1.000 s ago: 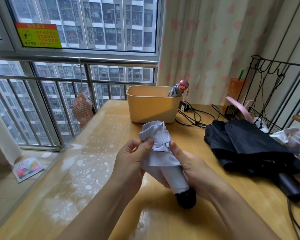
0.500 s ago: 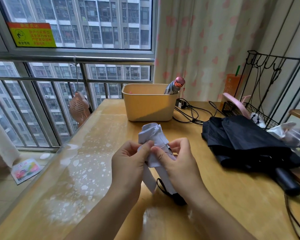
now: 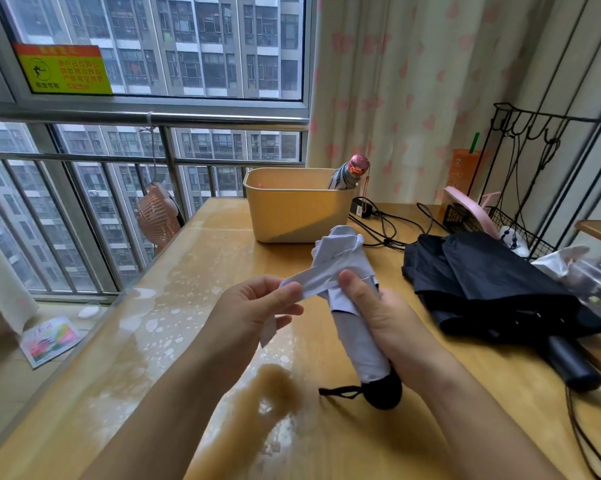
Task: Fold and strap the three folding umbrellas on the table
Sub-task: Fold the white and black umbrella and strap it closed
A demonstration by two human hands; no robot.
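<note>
One head-worn wide-angle view, angled forward and down along the wooden table (image 3: pixel 223 237) toward the window (image 3: pixel 153 46) and curtain (image 3: pixel 413 81). Left hand (image 3: pixel 254 306) and right hand (image 3: pixel 385 317) sit close, mid-frame.

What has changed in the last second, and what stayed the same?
The left hand took the strap and pulled it out to the left. The right hand still grips the white umbrella. The black umbrella and the bin have not moved.

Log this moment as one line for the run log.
step: strapping white umbrella | left hand: pinches strap | right hand: grips white umbrella | black umbrella: loose on table | striped umbrella: in bin
</note>
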